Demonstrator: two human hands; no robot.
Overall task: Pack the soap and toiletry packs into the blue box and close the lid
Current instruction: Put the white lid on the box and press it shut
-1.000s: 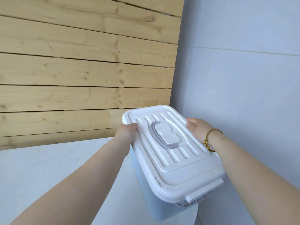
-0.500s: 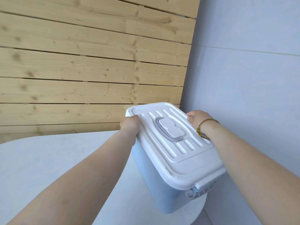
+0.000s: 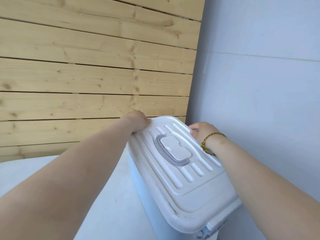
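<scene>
The pale blue box (image 3: 149,193) stands on the white table (image 3: 112,205) near the right wall. Its white ribbed lid (image 3: 195,184) is on top, with a grey handle (image 3: 173,158) lying flat in the middle. My left hand (image 3: 136,121) grips the lid's far left corner. At the far right edge of the lid, my right hand (image 3: 202,131) holds on, a yellow-green cord bracelet on its wrist. A latch (image 3: 216,227) shows at the near end. The box's contents are hidden under the lid.
A wooden slat wall (image 3: 86,75) rises behind the table. A pale grey wall (image 3: 259,84) stands close on the right of the box. The table's rounded edge passes under the box's near end.
The view has shifted and the box now sits lower right in frame. Both hands have stayed on the lid's far corners.
</scene>
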